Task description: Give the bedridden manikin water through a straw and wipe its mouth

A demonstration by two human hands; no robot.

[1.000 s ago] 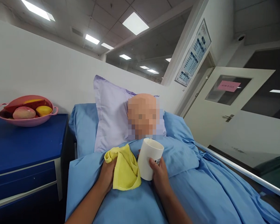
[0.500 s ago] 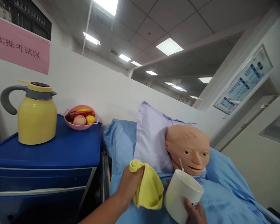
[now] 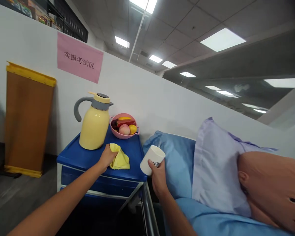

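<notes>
My left hand [image 3: 107, 157] pinches a folded yellow cloth [image 3: 120, 160] over the front of the blue bedside cabinet top [image 3: 134, 147]; whether the cloth touches the surface I cannot tell. In my right hand [image 3: 159, 175] is a white cup [image 3: 151, 160], tilted, held between the cabinet and the bed, with the fingers around its side. A thin pale straw tip [image 3: 159, 143] shows above the cup's rim. To the right, a manikin head [image 3: 272, 183] rests against a lilac pillow [image 3: 216, 170], partly cut off by the view's edge.
A yellow thermos jug [image 3: 94, 126] with a grey handle stands on the cabinet, beside a pink basket [image 3: 124, 135] of fruit and vegetables. A metal bed rail [image 3: 148, 209] runs between cabinet and bed. A brown folded board [image 3: 28, 121] leans on the white wall.
Both hands have moved left from the manikin, bringing the yellow cloth to the cabinet and the white cup to the bed's near side. The view has turned left.
</notes>
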